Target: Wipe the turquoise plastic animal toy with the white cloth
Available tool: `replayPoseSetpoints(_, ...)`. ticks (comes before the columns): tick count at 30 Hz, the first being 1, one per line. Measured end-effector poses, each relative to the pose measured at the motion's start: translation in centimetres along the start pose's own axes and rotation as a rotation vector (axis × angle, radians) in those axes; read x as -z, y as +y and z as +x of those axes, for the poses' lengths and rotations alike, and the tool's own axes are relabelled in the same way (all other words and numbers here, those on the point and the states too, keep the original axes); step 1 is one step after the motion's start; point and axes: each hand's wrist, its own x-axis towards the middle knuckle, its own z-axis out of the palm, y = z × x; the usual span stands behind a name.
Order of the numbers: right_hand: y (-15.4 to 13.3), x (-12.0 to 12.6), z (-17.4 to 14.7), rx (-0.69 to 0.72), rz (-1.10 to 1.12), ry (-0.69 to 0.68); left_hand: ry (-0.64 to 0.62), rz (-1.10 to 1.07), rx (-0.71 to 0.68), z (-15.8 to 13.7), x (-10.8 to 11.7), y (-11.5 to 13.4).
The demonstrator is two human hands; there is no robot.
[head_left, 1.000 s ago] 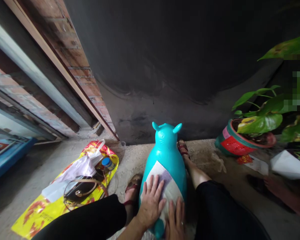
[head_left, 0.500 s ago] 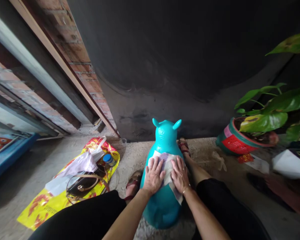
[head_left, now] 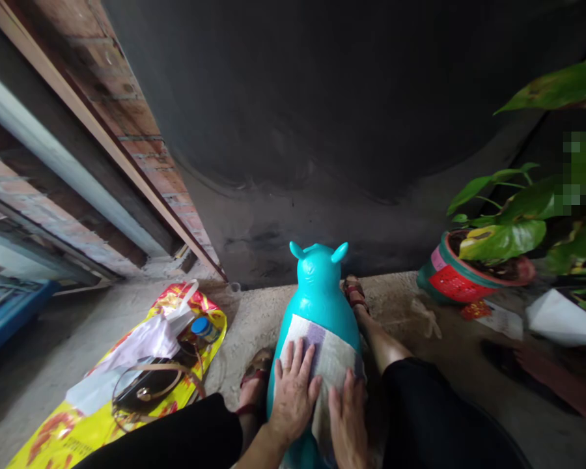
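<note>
Between my legs stands a turquoise inflatable animal toy [head_left: 325,296], its two ears pointing away from me. A white and purple cloth [head_left: 334,355] lies spread over its back. My left hand [head_left: 293,391] rests flat on the left part of the cloth, fingers stretched and apart. Lower on the right side, my right hand [head_left: 348,417] lies on the cloth with its fingers extended. Neither hand grips the cloth. The toy's rear end is mostly hidden by my hands and forearms.
On the left floor a yellow bag [head_left: 43,443] carries a dark handbag [head_left: 149,384], a pale cloth [head_left: 144,344] and a blue-lidded jar [head_left: 204,327]. A dark panel [head_left: 322,130] stands ahead. At right are a potted plant [head_left: 469,280] and another person's foot [head_left: 542,371].
Both hands have slid back toward me over the toy, the right one further. The cloth now lies flatter and nearer me. The view has shifted slightly.
</note>
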Motion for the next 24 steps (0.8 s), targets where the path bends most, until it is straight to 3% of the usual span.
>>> replayPoseSetpoints(2,-1.6,0.2,5.6,-0.105,-0.040,-0.023,-0.013,0.002,-0.008,1.6,0.0,0.1)
replayPoseSetpoints(6,-4.3,0.8,16.5,0.037,-0.030,-0.044,-0.006,0.032,0.083,5.9,-0.1,0.9)
replayPoseSetpoints(9,-4.9,1.0,19.6,0.087,-0.022,-0.058,0.028,0.060,0.136,7.6,-0.3,1.5)
replayPoseSetpoints(12,-3.9,1.0,16.5,0.056,-0.038,-0.046,0.067,0.079,0.096,6.2,-0.7,1.2)
replayPoseSetpoints(15,-1.4,-0.2,9.1,0.031,-0.061,0.033,0.065,0.077,0.040,2.9,-1.4,0.1)
replayPoseSetpoints(19,1.6,-2.5,0.8,0.148,-0.082,0.209,-0.002,0.048,-0.024,-0.5,-2.0,-1.0)
replayPoseSetpoints(21,1.5,-2.6,0.5,0.127,-0.092,0.222,-0.037,0.025,-0.004,-0.5,-1.7,-1.0)
replayPoseSetpoints(24,-0.9,-1.2,5.1,0.089,-0.095,0.135,-0.074,-0.014,0.093,1.6,-0.6,-0.7)
